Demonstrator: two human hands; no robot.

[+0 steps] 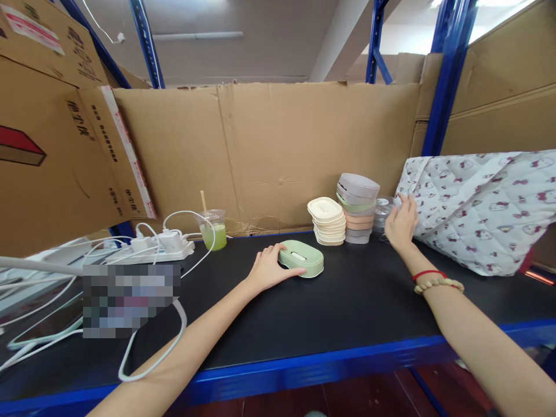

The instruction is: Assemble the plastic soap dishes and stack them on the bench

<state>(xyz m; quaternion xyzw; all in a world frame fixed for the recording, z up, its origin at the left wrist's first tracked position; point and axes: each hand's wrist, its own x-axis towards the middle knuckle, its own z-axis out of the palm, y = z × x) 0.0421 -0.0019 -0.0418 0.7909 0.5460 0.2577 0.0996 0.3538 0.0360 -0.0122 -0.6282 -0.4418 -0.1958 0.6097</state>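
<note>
A light-green oval plastic box (301, 259) with a slot in its top sits on the black tabletop. My left hand (270, 267) grips its left end, thumb along the front and fingers behind. At the right, my right hand (402, 223) is raised with its fingers apart, next to a stack of transparent round plastic pieces (382, 215) and the edge of a white quilted cloth (473, 214). It holds nothing that I can see. Left of those pieces stand a stack of grey, green and peach oval parts (358, 208) and a stack of cream lids (328, 221).
A plastic cup of green drink (215, 234) with a straw stands at the back left. White cables, a power strip (169, 250) and a blurred-out device (130, 301) lie at left. One cable loops over my left forearm. Cardboard (278, 156) walls the back; a blue rail (304, 368) edges the front.
</note>
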